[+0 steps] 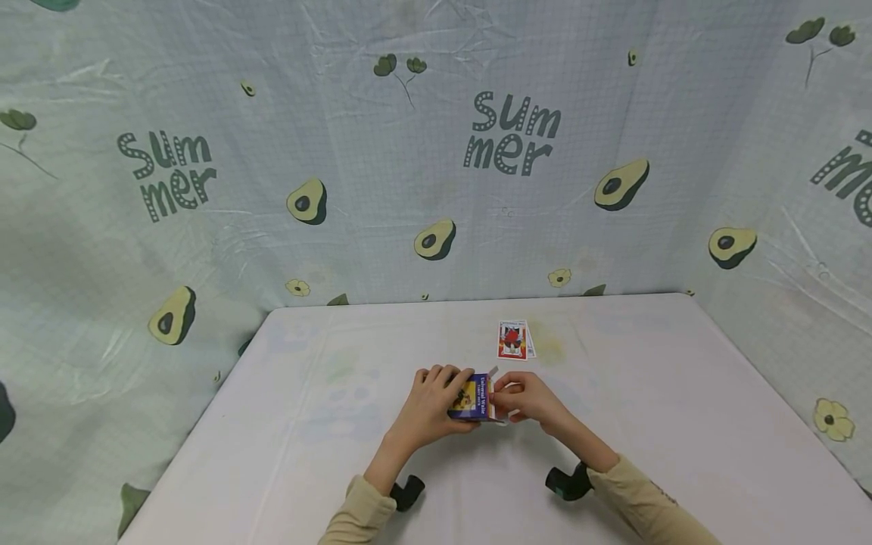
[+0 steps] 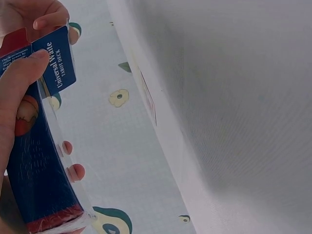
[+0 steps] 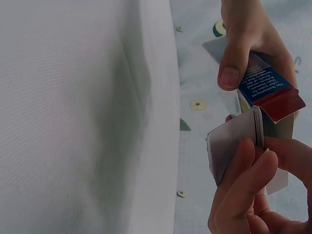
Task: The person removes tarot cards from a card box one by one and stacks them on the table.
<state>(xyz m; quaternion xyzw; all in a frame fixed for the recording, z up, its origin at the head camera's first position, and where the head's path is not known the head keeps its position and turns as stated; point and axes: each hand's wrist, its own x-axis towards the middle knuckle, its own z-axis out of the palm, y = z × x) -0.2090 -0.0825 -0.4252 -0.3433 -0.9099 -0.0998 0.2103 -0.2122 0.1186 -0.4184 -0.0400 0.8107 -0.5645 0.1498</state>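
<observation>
My left hand (image 1: 428, 409) grips a blue and yellow tarot card box (image 1: 466, 397) lying across the front middle of the table. Its thumb presses the printed blue side of the box (image 2: 41, 161) in the left wrist view. The box's right end is open, with its flaps folded out. At that end my right hand (image 1: 530, 398) pinches a thin stack of cards (image 3: 233, 141), pale face showing and layered edges visible in the right wrist view. Whether the stack's far end is still inside the box is hidden.
Two playing cards (image 1: 512, 340) lie overlapped on the white table (image 1: 381, 341) beyond the hands, the upper one red. Dark wrist devices (image 1: 569, 483) sit by the sleeves. A cloth printed with avocados (image 1: 436, 240) hangs behind the table and at its sides.
</observation>
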